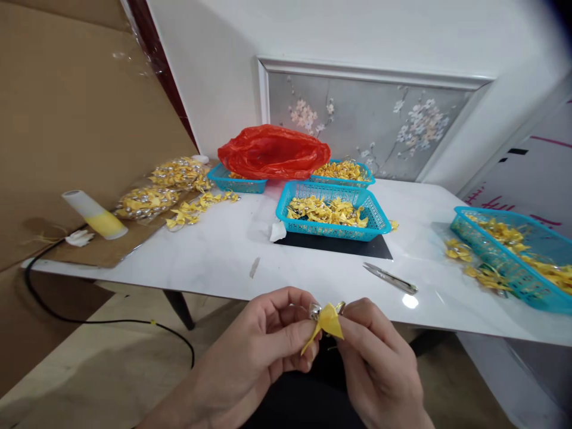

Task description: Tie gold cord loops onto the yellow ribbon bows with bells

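My left hand [263, 342] and my right hand [378, 357] meet just in front of the table's near edge. Between their fingertips they pinch a small yellow ribbon bow [328, 322] with a silvery metal bell or clasp at its top. Both hands grip the same piece, the left from the left side, the right from the right. A pair of metal snips [391, 279] lies on the white table [223, 250] just beyond my right hand.
Blue baskets of yellow bows stand at centre [373, 227], at the right [527, 286] and at the back [232, 182], beside a red plastic bag [272, 152]. Bagged bows and a white-and-yellow tube [93, 214] lie on cardboard at the left. A black cable [111, 322] crosses the floor.
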The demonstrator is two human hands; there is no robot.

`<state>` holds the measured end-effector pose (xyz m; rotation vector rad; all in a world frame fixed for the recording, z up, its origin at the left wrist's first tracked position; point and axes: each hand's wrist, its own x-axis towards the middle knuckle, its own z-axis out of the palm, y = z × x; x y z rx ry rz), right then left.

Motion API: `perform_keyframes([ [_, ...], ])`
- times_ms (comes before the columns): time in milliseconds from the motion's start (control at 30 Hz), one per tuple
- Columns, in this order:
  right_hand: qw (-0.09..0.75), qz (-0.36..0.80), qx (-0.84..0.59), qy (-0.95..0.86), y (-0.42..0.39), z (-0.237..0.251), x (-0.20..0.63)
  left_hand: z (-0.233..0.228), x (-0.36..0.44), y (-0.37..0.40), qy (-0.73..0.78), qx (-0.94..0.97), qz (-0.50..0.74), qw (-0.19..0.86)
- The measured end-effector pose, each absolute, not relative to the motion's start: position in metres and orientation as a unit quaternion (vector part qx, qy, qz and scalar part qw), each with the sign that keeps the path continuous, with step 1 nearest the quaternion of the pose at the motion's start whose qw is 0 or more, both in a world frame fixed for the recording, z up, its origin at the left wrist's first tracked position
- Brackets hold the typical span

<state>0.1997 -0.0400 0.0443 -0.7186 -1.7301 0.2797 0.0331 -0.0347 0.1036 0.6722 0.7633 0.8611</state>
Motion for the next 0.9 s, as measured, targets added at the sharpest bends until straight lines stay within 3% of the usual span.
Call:
perform_keyframes([
  [900, 0.569, 0.130, -0.307, -0.752, -0.043, 0.039, 0.204, 0.103, 0.035, -0.037, 0.390, 0.324, 0.417, 0.755],
])
